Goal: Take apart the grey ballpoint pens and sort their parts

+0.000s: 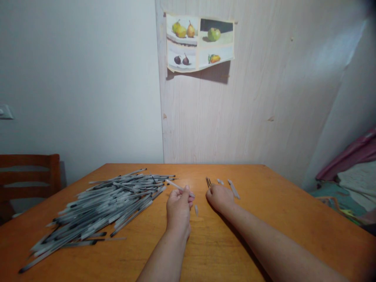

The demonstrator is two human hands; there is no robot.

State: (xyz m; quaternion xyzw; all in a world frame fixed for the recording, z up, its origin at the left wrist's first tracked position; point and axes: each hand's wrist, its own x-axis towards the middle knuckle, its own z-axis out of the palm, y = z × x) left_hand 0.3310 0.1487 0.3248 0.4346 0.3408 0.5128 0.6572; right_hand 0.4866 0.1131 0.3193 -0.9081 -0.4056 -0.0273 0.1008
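Note:
My left hand [179,201] is closed in a pinch on a clear, slim pen barrel [178,185], which points up and to the left above the table. Farther right, my right hand [220,197] rests low at the tabletop with its fingers curled around thin dark pen refills [208,182]. Their tips stick out beyond the hand; the fingertips themselves are hidden. Between the hands, a small clear cap [196,210] lies on the wood. Left of my left hand spreads a large heap of pens [108,205], clear-bodied with black ends.
Just past my right hand are small clear pieces [220,181] and a few clear tubes [234,189]. The wooden table [205,250] meets a wall at its far edge. A wooden chair [29,161] stands at left, and cloth [357,168] is piled at right.

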